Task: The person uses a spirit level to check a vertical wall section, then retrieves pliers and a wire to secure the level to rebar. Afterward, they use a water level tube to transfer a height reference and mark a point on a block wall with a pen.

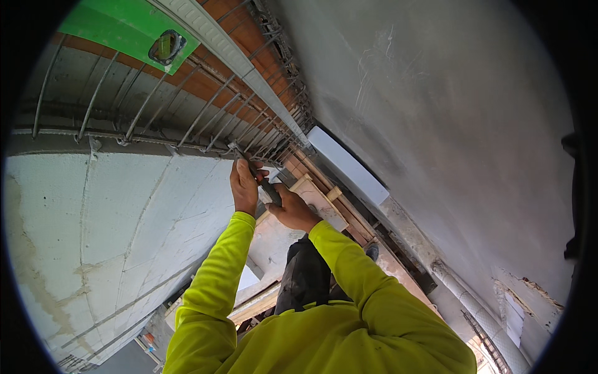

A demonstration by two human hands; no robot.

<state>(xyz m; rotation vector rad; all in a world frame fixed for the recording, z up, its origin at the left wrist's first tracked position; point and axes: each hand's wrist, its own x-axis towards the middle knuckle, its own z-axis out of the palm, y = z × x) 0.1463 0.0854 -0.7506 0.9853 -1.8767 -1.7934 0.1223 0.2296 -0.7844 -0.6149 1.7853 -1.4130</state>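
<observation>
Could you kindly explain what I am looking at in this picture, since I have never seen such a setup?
There is no machine here: a person works with two bare hands. The single picture comes from a wide fisheye camera worn on the head, looking down, so straight edges bend and the rim is black.

The bright yellow-green sleeves are the person's own. The left hand and right hand both hold a dark-handled tool, the right lower on its handle. The tool's far end is beside the thin steel bars; whether it touches them is hard to tell.

Those bars run along the upper edge of a pale wall. A green panel is at upper left, and a grey wall fills the right.
</observation>
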